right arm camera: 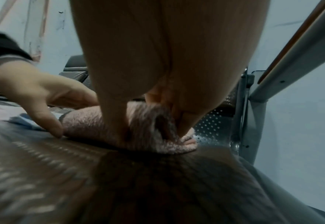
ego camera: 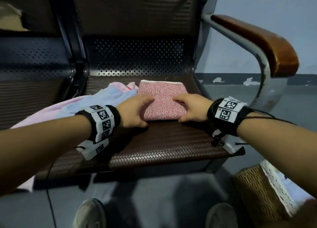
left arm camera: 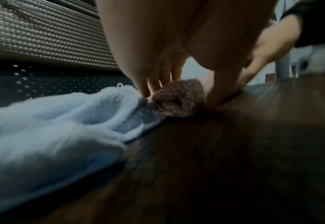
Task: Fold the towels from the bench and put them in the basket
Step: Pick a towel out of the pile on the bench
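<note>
**Woven seat, terry cloth, worn metal**

The worktop (ego camera: pixel 163 142) has a dark brown seat pad in a woven, herringbone-textured material with a slight sheen; behind it the back panel (ego camera: pixel 137 56) is perforated sheet metal, dark and glossy. The armrest (ego camera: pixel 267 44) looks like polished reddish-brown wood on a grey metal frame (ego camera: pixel 264 68) with scuffed, chipped paint. The pink towel (ego camera: pixel 161 99) is nubby, looped terry cloth, matt and speckled. The pale blue towel (left arm camera: pixel 42 121) beside it is softer, fluffy cloth. The basket (ego camera: pixel 253 190) is coarse tan wicker, edged with white lace-like fabric. The wall (ego camera: pixel 274 5) looks matt and painted.
</note>
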Action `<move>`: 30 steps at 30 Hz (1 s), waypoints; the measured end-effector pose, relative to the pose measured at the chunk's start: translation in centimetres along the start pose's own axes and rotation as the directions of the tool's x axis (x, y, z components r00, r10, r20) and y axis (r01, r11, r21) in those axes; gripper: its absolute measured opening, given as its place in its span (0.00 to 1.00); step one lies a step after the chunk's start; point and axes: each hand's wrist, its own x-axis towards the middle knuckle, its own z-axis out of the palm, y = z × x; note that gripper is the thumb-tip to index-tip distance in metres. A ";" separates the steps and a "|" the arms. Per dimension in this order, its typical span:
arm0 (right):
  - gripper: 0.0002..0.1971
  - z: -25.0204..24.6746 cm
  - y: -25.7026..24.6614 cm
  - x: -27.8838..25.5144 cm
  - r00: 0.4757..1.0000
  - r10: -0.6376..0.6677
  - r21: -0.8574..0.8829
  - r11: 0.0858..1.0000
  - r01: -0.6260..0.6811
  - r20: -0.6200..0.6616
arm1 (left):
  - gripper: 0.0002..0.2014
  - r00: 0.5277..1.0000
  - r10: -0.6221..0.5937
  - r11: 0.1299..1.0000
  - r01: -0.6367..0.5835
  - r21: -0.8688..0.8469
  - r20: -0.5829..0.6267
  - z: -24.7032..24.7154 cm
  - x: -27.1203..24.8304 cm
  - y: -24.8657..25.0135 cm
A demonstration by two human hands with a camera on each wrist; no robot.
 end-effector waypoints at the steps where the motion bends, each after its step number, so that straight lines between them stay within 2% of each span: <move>1: 0.37 -0.2 0.2 0.0 0.999 0.021 0.017 1.000 -0.021 -0.035 | 0.43 1.000 -0.010 1.000 0.011 0.018 -0.028 0.2 -0.2 -0.2; 4: 0.18 -0.6 0.7 -0.3 0.987 0.073 0.093 0.994 -0.060 -0.144 | 0.25 0.990 -0.004 0.995 0.018 0.096 -0.142 0.3 -0.5 -0.6; 6: 0.07 -0.9 1.2 -0.8 0.976 0.081 0.161 0.986 -0.049 -0.201 | 0.14 0.971 -0.014 0.998 0.027 0.054 -0.237 -0.2 -0.6 -0.4; 7: 0.06 -1.1 1.5 -1.2 0.970 0.092 0.207 0.977 -0.045 -0.224 | 0.11 0.962 -0.034 0.999 0.034 -0.005 -0.272 -0.6 -0.6 -0.2; 11: 0.10 -1.6 2.4 -2.4 0.944 0.115 0.434 0.900 0.032 -0.308 | 0.12 0.944 -0.097 0.946 -0.011 -0.325 -0.316 -2.0 -0.8 0.7; 13: 0.13 -1.5 2.3 -2.7 0.944 0.120 0.507 0.860 0.056 -0.307 | 0.11 0.929 -0.192 0.867 0.009 -0.499 -0.318 -1.7 -0.8 1.4; 15: 0.13 -1.2 2.2 -2.5 0.955 0.166 0.582 0.813 0.007 -0.244 | 0.11 0.922 -0.296 0.782 0.085 -0.618 -0.249 -1.1 -0.5 1.8; 16: 0.13 -1.0 2.2 -2.2 0.959 0.199 0.598 0.800 -0.040 -0.202 | 0.12 0.924 -0.329 0.762 0.138 -0.632 -0.196 -0.7 -0.2 1.8; 18: 0.10 -0.5 2.2 -1.7 0.960 0.249 0.567 0.812 -0.137 -0.126 | 0.15 0.918 -0.378 0.779 0.248 -0.576 -0.116 -0.2 0.3 1.3; 21: 0.08 0.1 2.3 -1.0 0.962 0.263 0.493 0.849 -0.192 -0.079 | 0.12 0.883 -0.427 0.856 0.326 -0.401 -0.194 0.2 0.8 0.3; 23: 0.09 0.4 2.2 -0.5 0.961 0.270 0.461 0.862 -0.210 -0.066 | 0.12 0.884 -0.317 0.930 0.218 -0.295 -0.344 0.1 0.6 0.5; 25: 0.12 0.6 2.1 0.0 0.957 0.281 0.414 0.882 -0.225 -0.078 | 0.17 0.892 -0.069 0.988 0.000 -0.152 -0.447 -0.4 0.0 0.9; 27: 0.15 0.7 2.1 0.4 0.950 0.299 0.367 0.897 -0.247 -0.090 | 0.26 0.931 0.137 0.987 -0.158 -0.035 -0.337 -0.4 -0.6 1.4; 28: 0.16 0.8 2.1 0.5 0.945 0.315 0.342 0.901 -0.267 -0.092 | 0.31 0.952 0.185 0.982 -0.186 0.021 -0.242 -0.1 -0.8 1.5; 30: 0.17 0.8 1.9 0.7 0.932 0.340 0.296 0.909 -0.293 -0.124 | 0.40 0.977 0.185 0.980 -0.175 0.098 -0.104 0.8 -1.0 1.2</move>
